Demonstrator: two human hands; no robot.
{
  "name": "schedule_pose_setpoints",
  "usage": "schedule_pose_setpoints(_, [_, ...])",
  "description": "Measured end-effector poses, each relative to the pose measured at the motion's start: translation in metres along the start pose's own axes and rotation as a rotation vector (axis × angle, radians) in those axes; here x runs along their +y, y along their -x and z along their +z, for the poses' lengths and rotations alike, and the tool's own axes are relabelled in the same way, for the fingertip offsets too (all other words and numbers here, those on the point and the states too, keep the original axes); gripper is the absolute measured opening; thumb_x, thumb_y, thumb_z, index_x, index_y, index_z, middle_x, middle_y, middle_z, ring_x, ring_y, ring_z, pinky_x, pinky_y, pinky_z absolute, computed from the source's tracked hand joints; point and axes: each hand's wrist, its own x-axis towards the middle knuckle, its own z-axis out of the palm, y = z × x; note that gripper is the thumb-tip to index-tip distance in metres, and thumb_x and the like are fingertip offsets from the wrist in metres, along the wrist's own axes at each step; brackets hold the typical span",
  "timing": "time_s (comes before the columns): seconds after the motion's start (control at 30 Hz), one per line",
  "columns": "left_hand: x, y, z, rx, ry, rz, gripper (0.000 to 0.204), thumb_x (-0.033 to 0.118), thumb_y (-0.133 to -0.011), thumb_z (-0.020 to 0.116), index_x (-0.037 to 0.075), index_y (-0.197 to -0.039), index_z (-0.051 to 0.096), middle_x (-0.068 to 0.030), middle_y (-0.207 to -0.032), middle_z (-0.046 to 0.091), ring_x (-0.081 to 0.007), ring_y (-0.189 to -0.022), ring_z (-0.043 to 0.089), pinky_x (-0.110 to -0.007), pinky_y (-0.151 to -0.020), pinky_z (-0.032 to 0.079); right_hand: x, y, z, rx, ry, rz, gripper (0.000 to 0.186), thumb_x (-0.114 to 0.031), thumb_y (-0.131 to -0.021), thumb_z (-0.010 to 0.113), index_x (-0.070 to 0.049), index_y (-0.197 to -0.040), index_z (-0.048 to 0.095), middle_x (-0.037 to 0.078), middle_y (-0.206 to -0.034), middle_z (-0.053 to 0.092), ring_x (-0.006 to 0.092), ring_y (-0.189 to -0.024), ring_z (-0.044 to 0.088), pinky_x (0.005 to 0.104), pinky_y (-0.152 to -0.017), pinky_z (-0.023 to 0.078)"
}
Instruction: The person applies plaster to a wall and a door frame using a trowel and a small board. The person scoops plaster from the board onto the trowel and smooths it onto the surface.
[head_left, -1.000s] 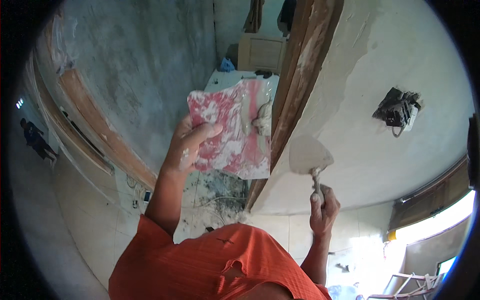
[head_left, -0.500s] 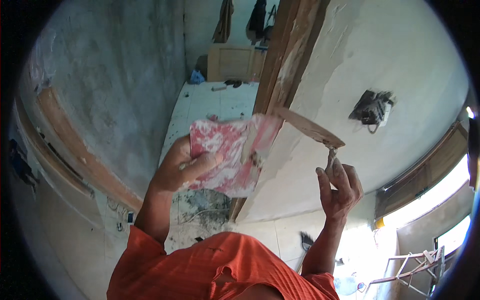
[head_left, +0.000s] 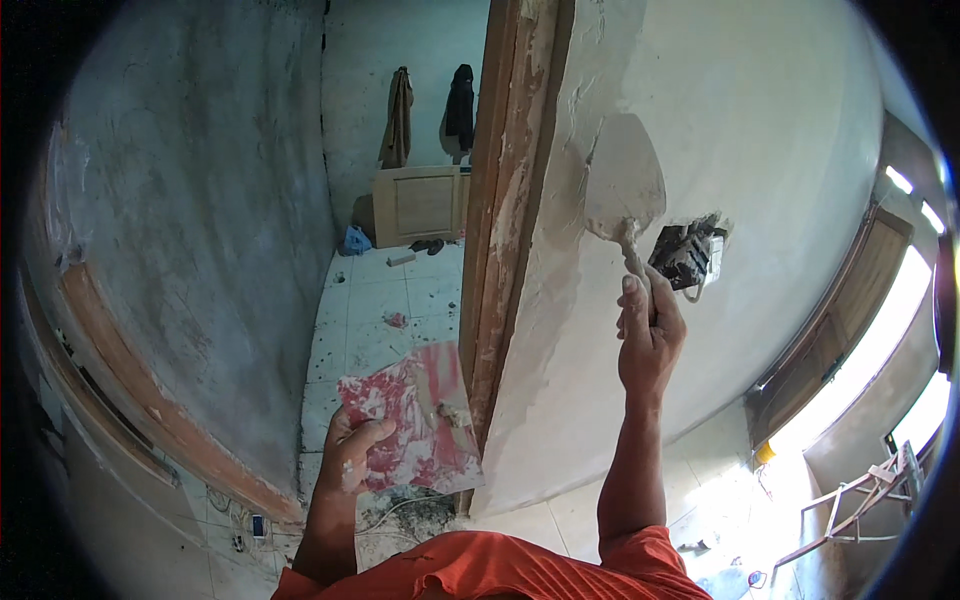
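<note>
My right hand is wrapped round the handle of a trowel with a broad pointed blade smeared with plaster. The blade lies close against the pale wall, beside the wooden door frame; whether its whole face touches I cannot tell. My left hand grips the left edge of a red sheet streaked with white plaster, its thumb on top and its other fingers hidden beneath. A small lump of plaster sits near the sheet's right side.
A dark wall opening with a socket box is just right of the trowel. Through the doorway are a leaning wooden panel, hanging clothes and a blue bag. A metal-framed stand is at lower right.
My right hand has raised the trowel from beside the red sheet up to the wall, its blade now pointing upward. The red sheet has dropped lower and leftward in my left hand.
</note>
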Motion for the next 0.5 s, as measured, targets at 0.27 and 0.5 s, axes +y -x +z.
schedule_pose_setpoints(0.27, [0.002, 0.006, -0.003, 0.063, 0.163, -0.044, 0.041, 0.009, -0.082, 0.066, 0.001, -0.122, 0.066, -0.0067, -0.110, 0.072, -0.0164, -0.097, 0.070, -0.032, -0.087, 0.055, -0.010, -0.043, -0.004, -0.099, 0.109, -0.036, 0.042, -0.033, -0.102, 0.066, 0.004, -0.121, 0.069, 0.006, -0.079, 0.062, 0.0130, -0.076, 0.056, 0.0292, -0.070, 0.045])
schedule_pose_setpoints(0.5, [-0.014, 0.010, -0.031, 0.182, 0.031, -0.087, 0.040, 0.007, -0.083, 0.065, -0.001, -0.123, 0.065, -0.0078, -0.111, 0.072, -0.0189, -0.100, 0.071, -0.035, -0.092, 0.057, -0.034, -0.065, -0.008, 0.009, 0.311, -0.098, 0.041, -0.034, -0.102, 0.066, 0.002, -0.122, 0.070, 0.006, -0.080, 0.061, 0.0107, -0.073, 0.057, 0.0289, -0.066, 0.046])
